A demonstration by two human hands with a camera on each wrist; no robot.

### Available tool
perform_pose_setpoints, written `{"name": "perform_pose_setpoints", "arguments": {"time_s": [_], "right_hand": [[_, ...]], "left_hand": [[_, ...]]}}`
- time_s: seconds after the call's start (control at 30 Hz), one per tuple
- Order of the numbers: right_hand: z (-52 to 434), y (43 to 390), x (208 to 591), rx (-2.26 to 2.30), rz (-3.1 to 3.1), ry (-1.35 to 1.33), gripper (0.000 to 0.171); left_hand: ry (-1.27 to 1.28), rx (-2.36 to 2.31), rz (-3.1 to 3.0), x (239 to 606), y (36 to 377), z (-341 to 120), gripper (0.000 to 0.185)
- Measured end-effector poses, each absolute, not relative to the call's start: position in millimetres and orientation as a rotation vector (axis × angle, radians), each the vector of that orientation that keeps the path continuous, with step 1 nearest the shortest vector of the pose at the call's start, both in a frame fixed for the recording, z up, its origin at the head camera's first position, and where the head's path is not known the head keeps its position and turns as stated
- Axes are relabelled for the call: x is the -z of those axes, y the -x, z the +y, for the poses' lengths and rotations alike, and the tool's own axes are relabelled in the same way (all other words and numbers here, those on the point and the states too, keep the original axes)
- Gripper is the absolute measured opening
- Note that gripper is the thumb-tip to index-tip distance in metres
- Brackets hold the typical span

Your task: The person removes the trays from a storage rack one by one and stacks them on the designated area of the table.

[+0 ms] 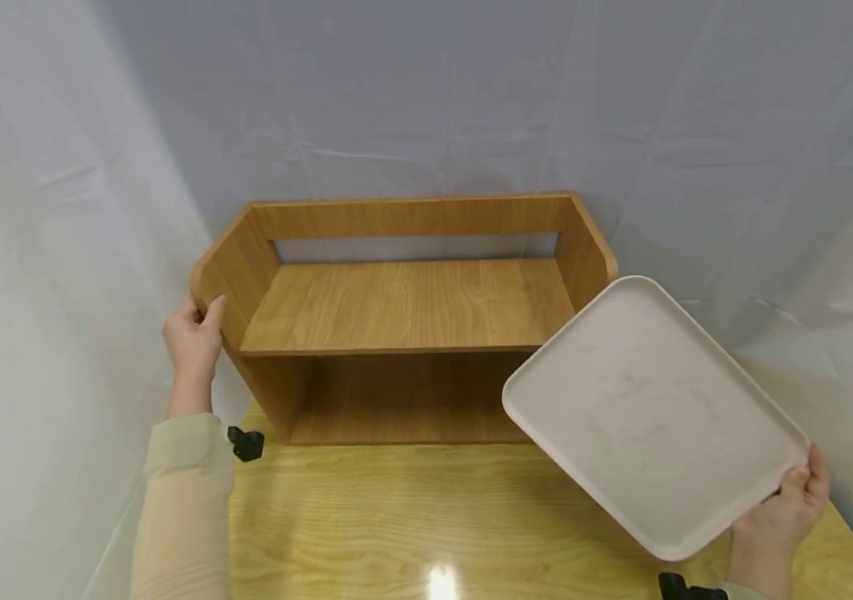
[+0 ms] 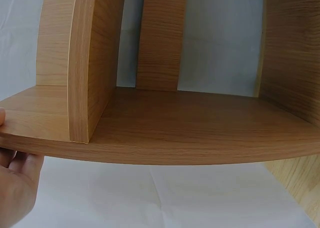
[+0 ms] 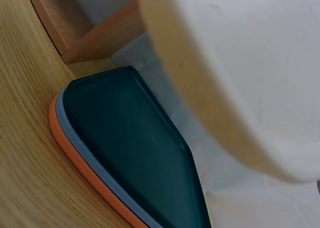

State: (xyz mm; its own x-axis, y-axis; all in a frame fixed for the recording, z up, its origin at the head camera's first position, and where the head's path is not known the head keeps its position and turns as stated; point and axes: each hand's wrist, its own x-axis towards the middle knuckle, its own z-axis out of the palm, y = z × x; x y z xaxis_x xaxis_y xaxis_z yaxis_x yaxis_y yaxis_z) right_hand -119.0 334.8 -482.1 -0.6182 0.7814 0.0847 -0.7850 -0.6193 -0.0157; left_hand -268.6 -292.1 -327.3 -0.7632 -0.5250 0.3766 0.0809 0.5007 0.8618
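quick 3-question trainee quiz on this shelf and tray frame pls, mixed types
1. True or false: the white tray lies flat on the table.
2. Which hand grips the wooden shelf? A) left hand B) right hand C) neither
3. In the right wrist view, what lies on the table under the lifted tray?

Key
1. False: the right hand holds it by a corner, raised and tilted.
2. A, on the shelf's left side panel.
3. A stack of trays, dark green on top.

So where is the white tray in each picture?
Head view: the white tray is at the right, gripped at its near corner by the right hand.
Left wrist view: not in it.
Right wrist view: its underside fills the upper right.
Shared landmark: the wooden shelf.
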Motion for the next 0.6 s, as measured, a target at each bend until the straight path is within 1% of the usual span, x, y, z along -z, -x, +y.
{"name": "perform_pose_setpoints", "arguments": {"time_s": [0.23,0.6], "right_hand": [[343.9,111.3,482.1,-2.259,0.018,0.100,0.029],[351.5,106.4,485.4,-2.227,0.053,0.162,0.027]], "left_hand": [[-0.370,1.283,-2.121,327.5,268.3,-292.8,0.030],[-0.386,1.297,-2.119,327.2,267.5,-293.7,0.028]]}}
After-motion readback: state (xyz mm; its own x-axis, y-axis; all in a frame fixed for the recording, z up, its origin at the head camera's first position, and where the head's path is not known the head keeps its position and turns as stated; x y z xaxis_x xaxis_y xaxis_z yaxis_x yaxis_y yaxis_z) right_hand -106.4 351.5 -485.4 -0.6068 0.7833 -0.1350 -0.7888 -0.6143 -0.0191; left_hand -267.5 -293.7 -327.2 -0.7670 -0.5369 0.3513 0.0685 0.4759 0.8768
